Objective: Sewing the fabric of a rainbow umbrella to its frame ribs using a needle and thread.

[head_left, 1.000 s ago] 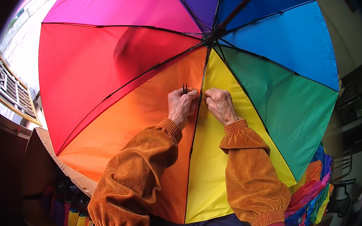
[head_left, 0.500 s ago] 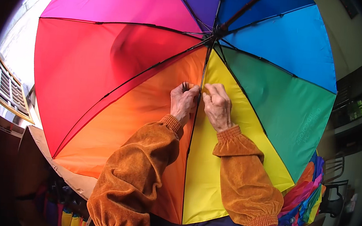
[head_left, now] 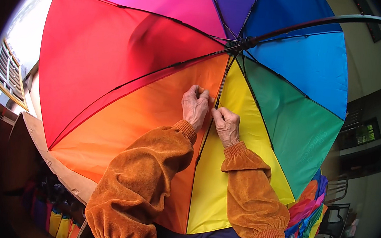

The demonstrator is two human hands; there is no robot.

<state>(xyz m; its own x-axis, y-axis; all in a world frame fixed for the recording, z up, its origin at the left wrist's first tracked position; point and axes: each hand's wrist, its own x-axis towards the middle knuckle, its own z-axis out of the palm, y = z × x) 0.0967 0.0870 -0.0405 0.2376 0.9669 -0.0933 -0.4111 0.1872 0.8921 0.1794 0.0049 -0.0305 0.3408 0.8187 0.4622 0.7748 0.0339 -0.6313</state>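
Note:
An open umbrella (head_left: 92,51) with rainbow panels faces me with its inside, dark ribs spreading from the hub. Its dark shaft (head_left: 302,28) slants up to the right. Over the orange panel, my left hand (head_left: 194,106) is closed in a pinch just left of the rib (head_left: 223,82) between orange and yellow. My right hand (head_left: 227,126), on the yellow side and slightly lower, has thumb and finger pressed together at that same rib. Whatever is in either pinch is too small to make out.
Bunched rainbow cloth (head_left: 307,211) lies at the lower right, near a dark chair (head_left: 336,222). Brown cardboard (head_left: 55,161) borders the umbrella at lower left, above colourful folded bundles (head_left: 57,223). A barred frame (head_left: 9,73) stands at the far left.
The umbrella has turned and shifted, so its hub sits lower and further right and more of the shaft shows. My right hand has come down and in to the rib.

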